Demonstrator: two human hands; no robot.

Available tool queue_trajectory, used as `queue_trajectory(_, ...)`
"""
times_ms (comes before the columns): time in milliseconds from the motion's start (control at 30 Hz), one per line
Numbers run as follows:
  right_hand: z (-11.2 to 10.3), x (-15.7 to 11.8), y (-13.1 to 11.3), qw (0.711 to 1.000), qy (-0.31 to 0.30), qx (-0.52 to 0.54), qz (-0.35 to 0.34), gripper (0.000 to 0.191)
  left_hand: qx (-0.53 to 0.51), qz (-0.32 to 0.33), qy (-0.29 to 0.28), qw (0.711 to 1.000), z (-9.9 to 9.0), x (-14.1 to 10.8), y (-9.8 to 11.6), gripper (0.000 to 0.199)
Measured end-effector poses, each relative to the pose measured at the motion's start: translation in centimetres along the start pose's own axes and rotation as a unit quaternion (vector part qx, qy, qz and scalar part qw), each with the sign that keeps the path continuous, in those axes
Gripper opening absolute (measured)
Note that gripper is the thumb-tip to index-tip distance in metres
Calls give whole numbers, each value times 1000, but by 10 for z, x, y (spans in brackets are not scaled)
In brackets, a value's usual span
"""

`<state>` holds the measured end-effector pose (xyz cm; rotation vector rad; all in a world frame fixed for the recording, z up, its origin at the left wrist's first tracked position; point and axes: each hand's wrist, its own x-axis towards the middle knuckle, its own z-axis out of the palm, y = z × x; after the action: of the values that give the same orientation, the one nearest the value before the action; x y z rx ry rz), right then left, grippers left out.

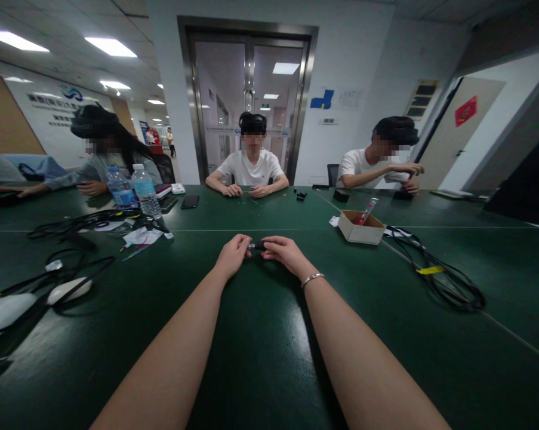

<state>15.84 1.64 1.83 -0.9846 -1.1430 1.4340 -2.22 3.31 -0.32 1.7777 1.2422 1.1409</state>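
Observation:
A short black-and-silver cylinder lies level between my two hands, just above the green table. My left hand pinches its silver end with thumb and fingers. At the black end, the fingertips of my right hand are closed on it; a silver bangle circles that wrist. Fingers cover both ends of the cylinder, and its exact kind is too small to make out.
A small cardboard box holds a clear-and-red tube. Right of it lies a coiled black cable. Leftward are more cables, papers, a white mouse and water bottles. Several people sit around the table.

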Motion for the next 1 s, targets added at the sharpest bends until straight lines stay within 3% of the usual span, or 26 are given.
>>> queue_trajectory(333, -2, 1, 1, 1000, -4, -4, -3, 14, -16, 21, -19, 999, 1, 0, -1, 30)
queue_trajectory(700, -1, 1, 2, 1000, -2, 1, 0, 13, 5, 27, 23, 999, 2, 2, -4, 27)
queue_trajectory(867, -2, 1, 2, 1000, -7, 1, -7, 13, -13, 27, -2, 1000, 2, 2, -4, 27)
queue_trajectory(1000, -1, 0, 2, 1000, -4, -2, -3, 14, -7, 29, 8, 1000, 2, 1, -3, 31)
